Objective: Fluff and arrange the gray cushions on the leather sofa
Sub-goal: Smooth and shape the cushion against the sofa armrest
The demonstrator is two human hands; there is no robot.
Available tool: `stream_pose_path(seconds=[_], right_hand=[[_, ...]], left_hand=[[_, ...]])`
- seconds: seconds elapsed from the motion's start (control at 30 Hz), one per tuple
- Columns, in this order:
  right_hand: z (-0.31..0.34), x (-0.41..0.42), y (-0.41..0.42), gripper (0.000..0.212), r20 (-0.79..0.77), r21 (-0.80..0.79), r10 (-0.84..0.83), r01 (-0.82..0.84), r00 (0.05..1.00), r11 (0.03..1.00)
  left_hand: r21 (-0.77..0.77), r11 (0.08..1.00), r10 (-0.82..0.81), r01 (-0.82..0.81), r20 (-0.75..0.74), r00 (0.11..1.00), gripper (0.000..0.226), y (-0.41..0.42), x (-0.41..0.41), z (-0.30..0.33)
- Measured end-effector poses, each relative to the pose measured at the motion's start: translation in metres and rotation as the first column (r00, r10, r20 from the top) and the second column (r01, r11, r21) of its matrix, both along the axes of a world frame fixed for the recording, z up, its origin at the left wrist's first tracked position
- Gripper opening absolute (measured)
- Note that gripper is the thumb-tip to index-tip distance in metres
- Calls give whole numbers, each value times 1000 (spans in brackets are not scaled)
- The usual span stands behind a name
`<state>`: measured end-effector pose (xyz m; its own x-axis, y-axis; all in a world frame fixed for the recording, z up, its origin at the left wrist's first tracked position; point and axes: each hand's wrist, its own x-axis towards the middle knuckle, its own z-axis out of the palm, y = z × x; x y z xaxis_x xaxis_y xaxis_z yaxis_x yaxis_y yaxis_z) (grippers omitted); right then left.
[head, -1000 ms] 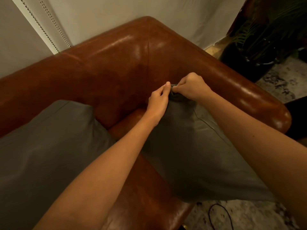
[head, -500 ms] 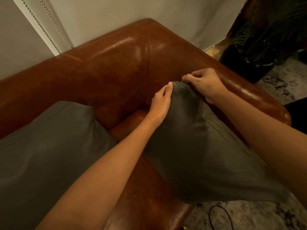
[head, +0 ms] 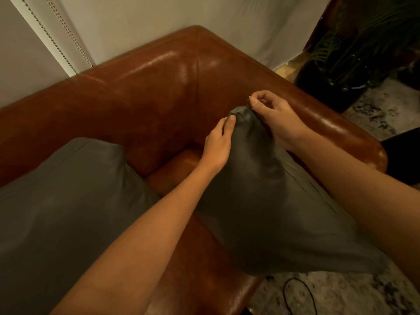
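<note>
Two gray cushions lie on the brown leather sofa (head: 147, 98). The right cushion (head: 261, 201) leans against the sofa's right arm, its top corner pointing up. My left hand (head: 218, 144) rests with straight fingers against the left side of that corner. At the right side of the same corner, the curled fingers and thumb of my right hand (head: 272, 119) pinch the fabric. The left cushion (head: 68, 201) leans on the backrest at the left, untouched, partly behind my left forearm.
A dark plant pot (head: 329, 87) stands on the floor beyond the sofa's right arm. A black cable (head: 295, 292) lies on the patterned rug (head: 386, 114) below the cushion. A wall and blind chains (head: 56, 42) are behind the backrest.
One second ago both hands pinched the cushion's corner together. My right hand has since moved right along the top edge, and the corner has filled out. My left hand now lies flat against it.
</note>
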<state>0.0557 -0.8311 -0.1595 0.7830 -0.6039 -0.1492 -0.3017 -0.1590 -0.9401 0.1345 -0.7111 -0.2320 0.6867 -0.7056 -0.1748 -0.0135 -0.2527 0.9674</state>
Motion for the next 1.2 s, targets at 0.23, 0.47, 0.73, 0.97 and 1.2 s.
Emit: stream_pose_path(seconds=[0.23, 0.47, 0.73, 0.97, 1.2], right_hand=[[-39, -64, 43, 69, -495, -530, 3, -305, 869, 792], [-77, -120, 16, 79, -671, -607, -284, -288, 685, 741], [-79, -118, 18, 84, -649, -579, -260, -242, 715, 779], [-70, -107, 24, 101, -582, -534, -227, -155, 781, 831], [-55, -104, 35, 43, -353, -524, -251, 31, 902, 851]], left_hand=[[370, 925, -213, 89, 307, 928, 65, 10, -26, -20], [449, 886, -325, 117, 419, 848, 59, 17, -57, -37], [448, 873, -376, 195, 363, 853, 62, 24, -48, -45], [320, 930, -273, 179, 279, 921, 71, 40, -38, -51], [454, 889, 2, 62, -141, 990, 64, 73, -48, -62]])
